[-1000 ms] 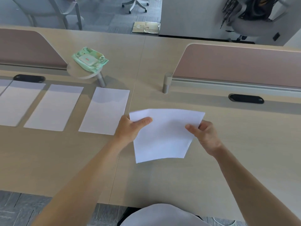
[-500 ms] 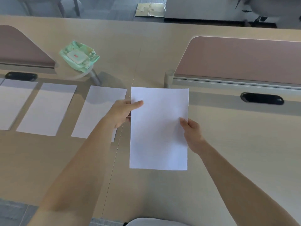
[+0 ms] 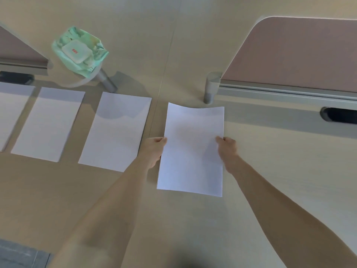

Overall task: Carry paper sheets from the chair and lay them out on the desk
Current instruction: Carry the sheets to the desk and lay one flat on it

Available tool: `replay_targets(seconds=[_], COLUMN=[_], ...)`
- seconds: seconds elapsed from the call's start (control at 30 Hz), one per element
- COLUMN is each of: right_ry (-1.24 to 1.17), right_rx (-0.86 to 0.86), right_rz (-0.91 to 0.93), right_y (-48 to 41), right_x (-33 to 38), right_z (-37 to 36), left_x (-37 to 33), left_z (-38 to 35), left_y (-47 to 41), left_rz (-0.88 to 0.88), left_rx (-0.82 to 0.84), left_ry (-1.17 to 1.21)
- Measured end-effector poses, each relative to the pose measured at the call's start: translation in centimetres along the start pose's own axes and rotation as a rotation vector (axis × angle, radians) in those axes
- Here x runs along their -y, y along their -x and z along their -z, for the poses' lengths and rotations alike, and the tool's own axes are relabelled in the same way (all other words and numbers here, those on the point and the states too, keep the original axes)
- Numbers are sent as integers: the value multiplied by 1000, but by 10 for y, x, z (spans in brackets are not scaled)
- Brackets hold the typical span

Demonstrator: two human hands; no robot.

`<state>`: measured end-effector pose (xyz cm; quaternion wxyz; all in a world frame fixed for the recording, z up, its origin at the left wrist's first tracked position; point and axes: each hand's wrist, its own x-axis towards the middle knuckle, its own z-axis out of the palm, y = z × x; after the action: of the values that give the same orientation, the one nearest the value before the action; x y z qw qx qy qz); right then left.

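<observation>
left hand (image 3: 154,149): pinches the 9 o'clock long edge of the held sheet (image 3: 193,151).
right hand (image 3: 228,148): pinches the opposite edge, at 3 o'clock.
held sheet: low over the bench (image 3: 270,180), far edge curled; whether it touches cannot be told.
laid row: runs toward 9 o'clock, with the nearest sheet (image 3: 116,132), second sheet (image 3: 48,122) and third sheet (image 3: 11,113), the last cut off.
progress: probably the fourth sheet, with only the release left; the chair is unseen, so the remaining supply is unknown.
wet-wipes pack (image 3: 79,53): far, 11 o'clock.

Matt white paper sheet (image 3: 191,151) on smooth wood-grain desk (image 3: 270,171).
</observation>
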<state>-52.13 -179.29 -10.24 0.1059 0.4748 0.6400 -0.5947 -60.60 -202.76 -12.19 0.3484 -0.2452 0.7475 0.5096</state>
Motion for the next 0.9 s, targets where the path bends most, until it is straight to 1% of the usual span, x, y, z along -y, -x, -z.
replay_targets(seconds=[0.13,0.23,0.33,0.53,0.67,0.9], right_ry=[109,178,181,205,281,284], right_rx=[-47,-61,-45,-44,-41,21], right_rz=[44,60,62,41,128,131], right_y=[3,5,6,14,13,9], right_x=[-2,-2,0,6,6,13], right_z=[5,8,5,5,4,3], left_x=[-23,-31,-33,-33,-37,-43], left_z=[-10,-17,-19,-16,-14,-19], left_y=[19,27,25,22,20,14], left_rz=[17,4,-6,-49,-70,-158], left_rx=[-57,-134,-176,-291,-349,-410], left_ry=[-61,-80,-36,-25,-90,-184])
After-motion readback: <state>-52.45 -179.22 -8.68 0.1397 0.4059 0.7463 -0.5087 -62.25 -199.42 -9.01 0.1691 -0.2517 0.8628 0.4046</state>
